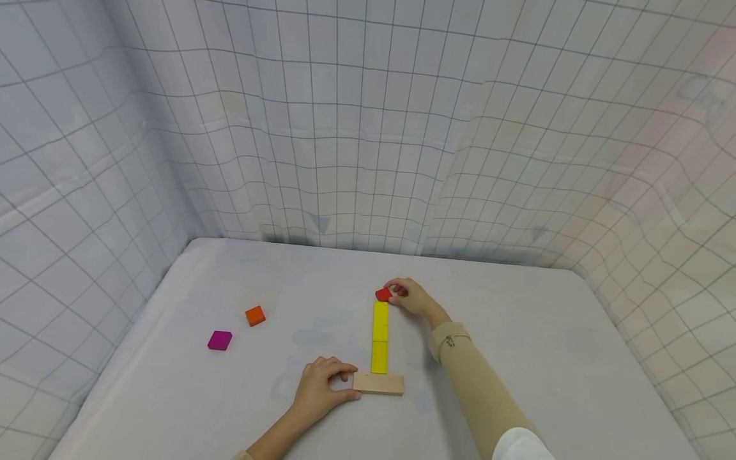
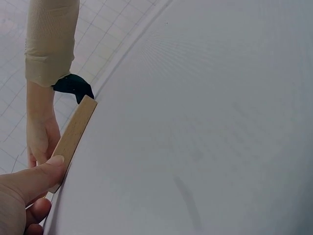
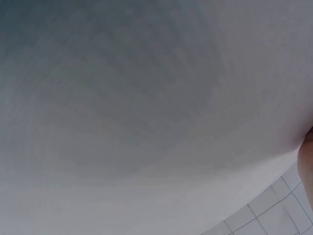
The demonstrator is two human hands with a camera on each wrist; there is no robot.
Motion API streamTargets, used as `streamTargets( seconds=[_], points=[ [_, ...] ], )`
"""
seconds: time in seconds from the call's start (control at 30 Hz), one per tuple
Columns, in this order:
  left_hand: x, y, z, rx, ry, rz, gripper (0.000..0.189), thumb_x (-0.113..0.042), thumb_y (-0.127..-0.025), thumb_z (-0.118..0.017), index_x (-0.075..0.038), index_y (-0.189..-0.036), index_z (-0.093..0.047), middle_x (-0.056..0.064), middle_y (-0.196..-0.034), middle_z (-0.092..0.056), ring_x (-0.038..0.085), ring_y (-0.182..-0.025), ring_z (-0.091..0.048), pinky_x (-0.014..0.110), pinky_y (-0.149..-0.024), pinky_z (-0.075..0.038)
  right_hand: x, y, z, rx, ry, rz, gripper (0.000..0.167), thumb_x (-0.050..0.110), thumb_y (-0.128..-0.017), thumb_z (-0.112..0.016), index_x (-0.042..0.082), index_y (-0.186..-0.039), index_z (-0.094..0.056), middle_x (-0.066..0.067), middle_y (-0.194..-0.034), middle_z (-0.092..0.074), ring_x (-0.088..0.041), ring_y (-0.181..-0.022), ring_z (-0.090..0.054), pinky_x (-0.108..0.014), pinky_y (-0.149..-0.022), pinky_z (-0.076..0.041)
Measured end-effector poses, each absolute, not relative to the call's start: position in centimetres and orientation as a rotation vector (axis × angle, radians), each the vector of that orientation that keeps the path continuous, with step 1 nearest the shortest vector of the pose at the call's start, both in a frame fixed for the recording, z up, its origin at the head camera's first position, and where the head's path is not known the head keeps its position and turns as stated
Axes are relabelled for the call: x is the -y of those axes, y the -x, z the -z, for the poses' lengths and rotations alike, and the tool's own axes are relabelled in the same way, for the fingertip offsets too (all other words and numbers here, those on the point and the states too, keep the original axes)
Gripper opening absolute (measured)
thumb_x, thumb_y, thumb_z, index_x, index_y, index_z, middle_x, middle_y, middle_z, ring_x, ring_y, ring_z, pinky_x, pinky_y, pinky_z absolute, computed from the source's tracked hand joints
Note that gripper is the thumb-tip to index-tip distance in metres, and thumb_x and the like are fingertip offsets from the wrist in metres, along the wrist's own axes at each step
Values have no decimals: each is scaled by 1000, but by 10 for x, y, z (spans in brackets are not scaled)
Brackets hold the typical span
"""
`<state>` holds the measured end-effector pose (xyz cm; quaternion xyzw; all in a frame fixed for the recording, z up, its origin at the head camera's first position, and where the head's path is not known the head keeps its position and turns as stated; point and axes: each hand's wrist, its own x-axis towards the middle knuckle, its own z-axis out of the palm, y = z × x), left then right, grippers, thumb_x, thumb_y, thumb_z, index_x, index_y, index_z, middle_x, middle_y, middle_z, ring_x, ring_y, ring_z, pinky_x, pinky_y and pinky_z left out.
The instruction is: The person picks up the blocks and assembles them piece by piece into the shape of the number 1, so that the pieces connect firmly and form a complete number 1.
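Note:
A plain wooden block point(image 1: 379, 384) lies crosswise on the table, and my left hand point(image 1: 319, 386) pinches its left end between thumb and fingers. In the left wrist view the thumb point(image 2: 55, 162) presses on the near end of that block. Two yellow blocks point(image 1: 380, 321) run end to end away from the wooden one, forming a straight stem. At their far end my right hand point(image 1: 412, 299) pinches a small red block point(image 1: 382, 294), set at a slight angle to the stem. The right wrist view catches only a sliver of hand at its right edge.
To the left on the white-covered table point(image 1: 517, 358) lie an orange block point(image 1: 255, 315) and a purple block point(image 1: 220, 340), apart from each other. White grid-patterned curtains point(image 1: 368, 128) hang behind the table and along both sides.

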<state>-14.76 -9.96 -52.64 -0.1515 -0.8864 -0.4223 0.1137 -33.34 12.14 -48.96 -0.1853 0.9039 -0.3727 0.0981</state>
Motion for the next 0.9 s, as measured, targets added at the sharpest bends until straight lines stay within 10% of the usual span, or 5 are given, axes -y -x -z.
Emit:
streamTargets(
  seconds=[0.9],
  points=[
    [120,150,512,2533,340,1483,51,-18,-63,-83,-12,-110,-64,-2,-91,-58,15,-85,-48,30,-78,-41,-124,337,495,-2679,589,1093,27,9,-86,-63,8,-112,-60,-10,-100,-54,-22,-90,-47,-35,-84,-40]
  ],
)
